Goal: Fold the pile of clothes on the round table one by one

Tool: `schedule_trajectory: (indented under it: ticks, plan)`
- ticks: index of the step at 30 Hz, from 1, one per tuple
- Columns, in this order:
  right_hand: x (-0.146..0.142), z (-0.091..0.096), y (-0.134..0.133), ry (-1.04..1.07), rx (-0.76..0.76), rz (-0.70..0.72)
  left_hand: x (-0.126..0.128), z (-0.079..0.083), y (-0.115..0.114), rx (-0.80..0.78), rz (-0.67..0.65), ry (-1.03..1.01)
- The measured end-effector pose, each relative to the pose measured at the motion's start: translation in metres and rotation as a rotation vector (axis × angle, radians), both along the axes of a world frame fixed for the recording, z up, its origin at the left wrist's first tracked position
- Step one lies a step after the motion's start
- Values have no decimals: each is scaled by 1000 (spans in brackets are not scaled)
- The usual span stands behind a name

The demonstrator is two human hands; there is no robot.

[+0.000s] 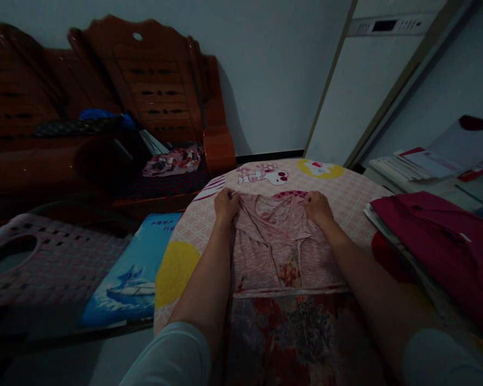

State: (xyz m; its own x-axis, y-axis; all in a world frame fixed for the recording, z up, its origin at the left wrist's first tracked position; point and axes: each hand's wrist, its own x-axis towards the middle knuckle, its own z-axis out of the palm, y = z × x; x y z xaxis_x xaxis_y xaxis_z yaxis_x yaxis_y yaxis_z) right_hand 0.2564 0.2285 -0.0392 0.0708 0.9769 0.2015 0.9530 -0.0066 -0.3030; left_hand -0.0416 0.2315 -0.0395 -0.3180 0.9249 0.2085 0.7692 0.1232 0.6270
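Note:
A pinkish, heathered shirt lies spread on the round table, its neckline toward the far side. My left hand is closed on the shirt's left shoulder corner. On the opposite corner, my right hand pinches the cloth the same way. A pale edge crosses the shirt near its lower end. Below that edge, dark red-and-grey floral cloth runs toward me; I cannot tell whether it belongs to the same shirt. A strip of dotted magenta cloth shows behind the neckline.
The table wears a patterned tablecloth. Folded magenta clothing is stacked at right, before papers. At left are a blue printed bag, a woven chair and a wooden bench holding crumpled floral cloth. A white cabinet-like unit stands behind.

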Motion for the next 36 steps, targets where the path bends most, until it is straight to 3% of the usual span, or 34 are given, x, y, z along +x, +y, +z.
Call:
schedule_trajectory:
  ticks: [3, 10, 17, 22, 25, 30, 36]
  plan:
    - [-5, 4, 2, -60, 47, -45, -4, -3, -1, 17, 73, 35]
    - [-16, 9, 1, -215, -69, -27, -3, -6, -6, -60, 58, 93]
    - [-28, 4, 19, -192, -90, 46, -7, -5, -3, -77, 29, 44]
    - [-36, 8, 18, -96, 11, -19, -5, -4, -3, -45, 63, 18]
    - [-54, 14, 16, -86, 56, 135, -4, -4, -4, -48, 59, 21]
    - [-104, 14, 18, 17, -11, 439, -3, -3, -5, -45, 73, -16]
    - [-147, -2, 21, 199, 9, 383, -2, -1, -5, 3, 38, -49]
